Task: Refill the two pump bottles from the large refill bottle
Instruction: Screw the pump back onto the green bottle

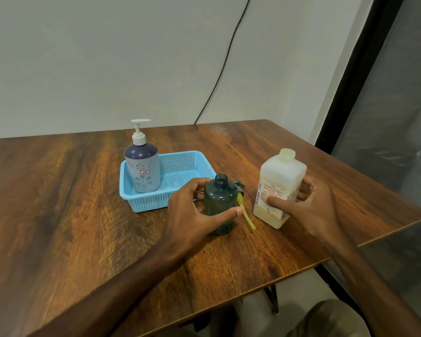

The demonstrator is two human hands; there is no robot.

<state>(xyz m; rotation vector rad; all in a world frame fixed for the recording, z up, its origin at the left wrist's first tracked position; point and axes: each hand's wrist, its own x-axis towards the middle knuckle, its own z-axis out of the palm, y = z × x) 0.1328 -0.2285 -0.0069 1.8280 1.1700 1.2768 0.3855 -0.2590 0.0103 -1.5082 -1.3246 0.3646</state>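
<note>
A small dark green bottle (219, 200) stands upright on the wooden table (83, 203) with its neck uncapped. My left hand (195, 215) grips it, thumb across its front. Its removed pump (241, 190) lies just right of it, the yellow dip tube (247, 215) pointing toward me. My right hand (311, 210) holds the large white refill bottle (278, 183), which stands upright without a cap and shows pale liquid near its base. A grey-and-navy pump bottle (142, 170) with a white pump stands in the blue basket (180, 164).
The blue basket sits behind the green bottle, its right half holding nothing. The table's right edge runs diagonally close to the refill bottle. A black cable (219, 76) hangs down the wall behind. My knee (326, 319) shows below the table's near edge.
</note>
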